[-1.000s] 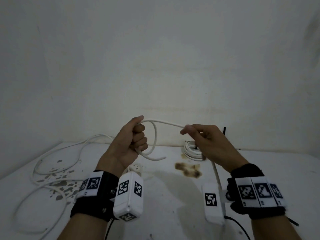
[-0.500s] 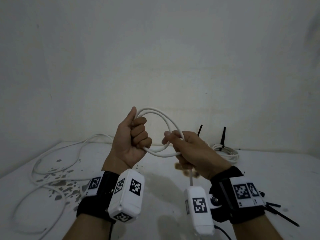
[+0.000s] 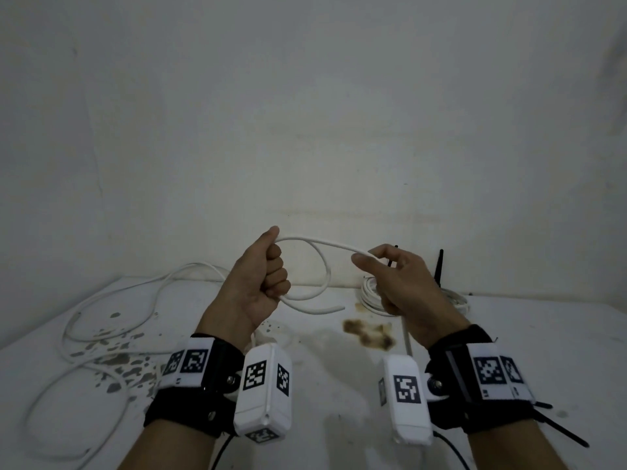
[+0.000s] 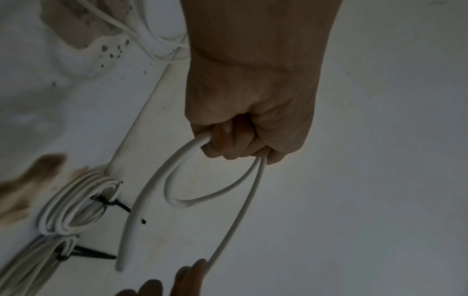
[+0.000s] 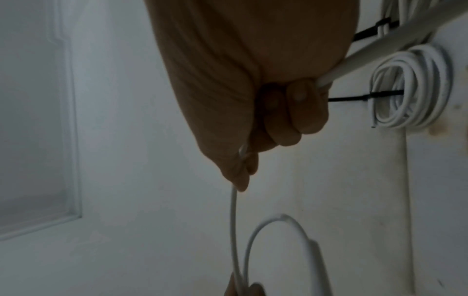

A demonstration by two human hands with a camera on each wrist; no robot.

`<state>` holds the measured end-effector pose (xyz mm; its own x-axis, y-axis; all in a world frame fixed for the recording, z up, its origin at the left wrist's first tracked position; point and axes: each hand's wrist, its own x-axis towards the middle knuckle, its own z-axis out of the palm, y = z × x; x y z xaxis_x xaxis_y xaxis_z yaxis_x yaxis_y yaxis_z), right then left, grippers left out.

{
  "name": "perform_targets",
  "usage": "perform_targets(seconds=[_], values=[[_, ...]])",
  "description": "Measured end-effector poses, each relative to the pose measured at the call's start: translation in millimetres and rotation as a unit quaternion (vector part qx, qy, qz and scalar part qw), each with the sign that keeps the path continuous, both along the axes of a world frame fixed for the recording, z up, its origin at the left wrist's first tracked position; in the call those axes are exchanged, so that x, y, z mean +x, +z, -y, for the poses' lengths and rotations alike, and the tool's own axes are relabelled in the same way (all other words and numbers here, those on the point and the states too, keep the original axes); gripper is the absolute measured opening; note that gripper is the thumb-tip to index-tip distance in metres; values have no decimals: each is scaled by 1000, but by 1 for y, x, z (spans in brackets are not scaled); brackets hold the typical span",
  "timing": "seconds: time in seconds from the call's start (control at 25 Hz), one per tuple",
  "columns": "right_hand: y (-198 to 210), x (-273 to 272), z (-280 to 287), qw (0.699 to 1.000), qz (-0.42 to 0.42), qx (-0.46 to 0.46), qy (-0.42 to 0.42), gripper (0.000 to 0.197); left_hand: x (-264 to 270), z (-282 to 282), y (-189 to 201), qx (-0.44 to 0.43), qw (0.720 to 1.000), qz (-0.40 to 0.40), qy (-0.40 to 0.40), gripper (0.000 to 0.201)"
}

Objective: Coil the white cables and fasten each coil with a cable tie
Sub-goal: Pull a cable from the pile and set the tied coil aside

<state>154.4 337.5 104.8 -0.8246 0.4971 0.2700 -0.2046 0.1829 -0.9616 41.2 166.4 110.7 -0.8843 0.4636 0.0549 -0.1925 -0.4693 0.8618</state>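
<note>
My left hand (image 3: pixel 268 283) (image 4: pixel 243 140) is fisted around a small loop of the white cable (image 3: pixel 324 266) (image 4: pixel 215 192), held up above the table. The cable's free end (image 3: pixel 334 309) sticks out below the loop. A straight run of cable leads right to my right hand (image 3: pixel 390 276) (image 5: pixel 266 124), which pinches it between thumb and forefinger; the cable (image 5: pixel 234 220) passes on through the palm and drops to the table. Two finished coils (image 4: pixel 76 202) (image 5: pixel 410 88) with black cable ties (image 4: pixel 111 204) (image 5: pixel 364 98) lie by the wall behind my right hand.
Loose white cable (image 3: pixel 112 310) sprawls over the stained white table (image 3: pixel 339 368) at the left. A brown stain (image 3: pixel 368 333) marks the middle. Spare black cable ties (image 3: pixel 563 432) lie at the right near my wrist. A plain wall (image 3: pixel 305 130) stands close behind.
My right hand has slid right along the cable, away from the left hand, drawing out a straight length. The left hand keeps its loop and has dropped slightly.
</note>
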Motion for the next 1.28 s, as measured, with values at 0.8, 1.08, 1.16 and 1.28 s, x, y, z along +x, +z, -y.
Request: perform_targets(seconds=[0.8, 1.08, 1.16, 1.28], values=[[-17, -2, -7, 991, 1, 137, -1, 26, -19, 31, 1, 144, 959, -20, -242, 58], [-18, -2, -5, 990, 23, 136, 22, 19, -34, 22, -11, 249, 904, 12, -348, 46], [-19, -3, -1, 993, 1, 118, -15, 9, -22, 17, -9, 230, 923, 16, -308, 56], [-16, -5, 6, 997, -35, 57, -49, 6, -7, 8, -3, 189, 952, 19, -241, 48]])
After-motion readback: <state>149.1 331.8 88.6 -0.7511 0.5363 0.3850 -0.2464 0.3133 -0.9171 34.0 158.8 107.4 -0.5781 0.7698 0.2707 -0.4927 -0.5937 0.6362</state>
